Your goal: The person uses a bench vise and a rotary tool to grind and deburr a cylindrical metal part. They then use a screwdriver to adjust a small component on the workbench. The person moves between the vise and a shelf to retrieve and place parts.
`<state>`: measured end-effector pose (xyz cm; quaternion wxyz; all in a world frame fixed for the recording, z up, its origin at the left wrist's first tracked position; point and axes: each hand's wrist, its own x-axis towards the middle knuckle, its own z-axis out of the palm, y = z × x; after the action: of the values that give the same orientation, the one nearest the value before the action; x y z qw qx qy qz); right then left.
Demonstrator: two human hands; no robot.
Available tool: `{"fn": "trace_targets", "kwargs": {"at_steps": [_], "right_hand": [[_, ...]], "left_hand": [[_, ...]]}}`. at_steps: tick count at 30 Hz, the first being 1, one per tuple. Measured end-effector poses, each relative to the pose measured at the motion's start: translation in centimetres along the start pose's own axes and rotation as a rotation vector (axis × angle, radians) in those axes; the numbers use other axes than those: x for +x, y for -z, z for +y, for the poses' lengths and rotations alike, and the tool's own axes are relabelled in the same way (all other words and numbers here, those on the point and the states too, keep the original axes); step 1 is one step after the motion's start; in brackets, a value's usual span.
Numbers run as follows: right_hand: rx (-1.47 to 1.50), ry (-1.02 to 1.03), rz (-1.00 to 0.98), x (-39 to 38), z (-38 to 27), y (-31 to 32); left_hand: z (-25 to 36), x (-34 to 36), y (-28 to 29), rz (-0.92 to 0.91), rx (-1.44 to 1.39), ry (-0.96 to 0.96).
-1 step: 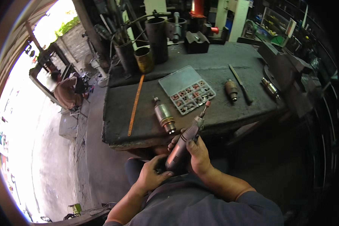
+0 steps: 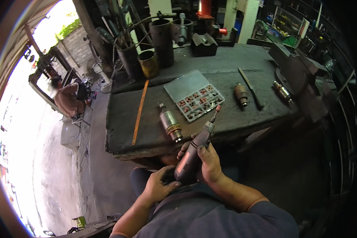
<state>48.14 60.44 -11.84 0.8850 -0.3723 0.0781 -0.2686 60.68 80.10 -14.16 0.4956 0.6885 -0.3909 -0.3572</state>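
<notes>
A dark rotary tool point(image 2: 188, 160) with an orange-lit side points up and away from me, a small reddish grinding tip in its chuck. My right hand point(image 2: 210, 163) is closed around its body, with fingertips showing on the far side. At the rear end, my left hand point(image 2: 159, 185) grips the tool between thumb and fingers. Just beyond the tip lies an open clear plastic case point(image 2: 179, 88) whose compartments hold several small reddish and metal bits. A motor armature point(image 2: 170, 123) with a copper-coloured ring rests on the bench left of the tool.
On the dark workbench point(image 2: 121, 115) lie an orange hacksaw blade point(image 2: 140, 113), a second armature point(image 2: 240, 94), a file point(image 2: 248, 84) and a third armature point(image 2: 282, 91). Metal canisters point(image 2: 161, 43) and a black tray point(image 2: 204, 48) stand behind. A bench vise point(image 2: 295, 73) is right; a person point(image 2: 68, 97) sits far left.
The bench and its contents appear slightly farther left as my view shifts. Both hands keep their hold on the rotary tool.
</notes>
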Motion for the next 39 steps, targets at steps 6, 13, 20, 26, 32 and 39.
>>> {"fn": "trace_targets", "kwargs": {"at_steps": [6, 13, 20, 26, 32, 39], "right_hand": [[0.22, 0.009, 0.008, 0.1, -1.5, 0.6], [0.146, 0.327, -0.016, 1.2, -7.0, 1.7], [0.067, 0.734, -0.05, 0.6, -18.9, 7.6], [0.139, 0.589, -0.246, -0.8, -20.1, 9.8], [-0.25, 0.254, -0.045, 0.0, -10.5, 4.9], [-0.342, -0.195, -0.331, -0.2, -3.8, 0.4]], "left_hand": [[0.2, -0.2, 0.0, -0.069, 0.055, -0.013], [-4.5, -3.3, 1.6, 0.024, 0.35, 0.072], [-18.8, -17.1, 7.7, 0.517, 0.692, 0.461], [-24.8, -26.1, 11.2, 0.757, 0.716, 0.982], [-19.8, -17.4, 12.2, 0.286, 0.706, 0.74], [-3.4, -3.4, 6.7, 0.108, 0.37, 0.206]]}}
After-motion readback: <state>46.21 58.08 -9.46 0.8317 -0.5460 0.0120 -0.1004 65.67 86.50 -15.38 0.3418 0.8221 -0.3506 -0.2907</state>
